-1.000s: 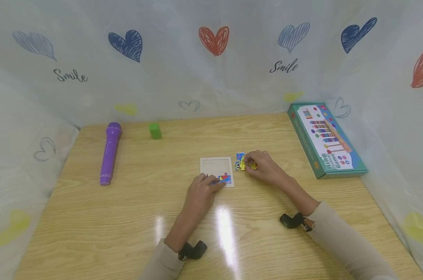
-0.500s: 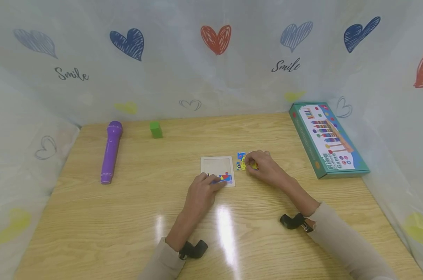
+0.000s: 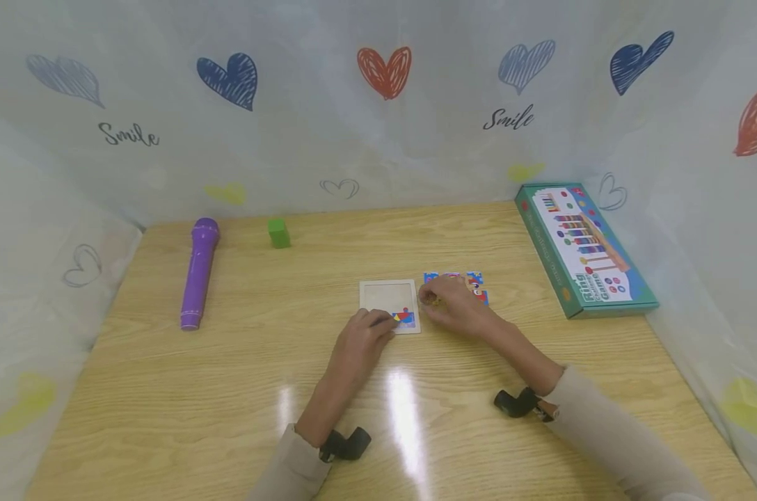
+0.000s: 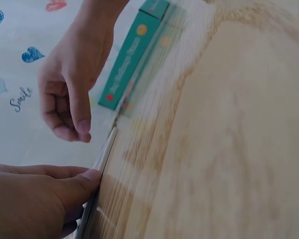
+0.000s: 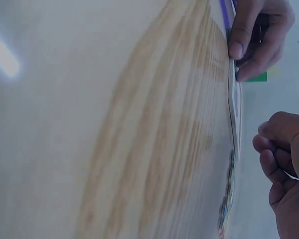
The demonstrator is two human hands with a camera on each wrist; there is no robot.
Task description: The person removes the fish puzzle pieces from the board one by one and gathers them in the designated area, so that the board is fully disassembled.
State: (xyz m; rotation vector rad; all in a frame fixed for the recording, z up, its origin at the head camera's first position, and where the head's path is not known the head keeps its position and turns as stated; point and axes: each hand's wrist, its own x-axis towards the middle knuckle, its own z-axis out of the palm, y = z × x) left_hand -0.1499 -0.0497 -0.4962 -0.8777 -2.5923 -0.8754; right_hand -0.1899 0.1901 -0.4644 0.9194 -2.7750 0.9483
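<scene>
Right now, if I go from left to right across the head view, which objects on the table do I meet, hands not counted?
Purple microphone, green block, square puzzle tray, loose puzzle pieces, green Ring Challenge Game box.

Pale wood-grain worktop (image 3: 197, 403), glossy toward the front.
I see a purple microphone (image 3: 199, 275) lying at the left, a green block (image 3: 279, 234) near the back, a square puzzle tray (image 3: 383, 295) mid-surface, loose puzzle pieces (image 3: 476, 280) just beside it, and a game box (image 3: 585, 250) far right.

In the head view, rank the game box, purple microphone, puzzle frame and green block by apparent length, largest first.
Game box
Purple microphone
Puzzle frame, partly covered by the left hand
Green block
</scene>
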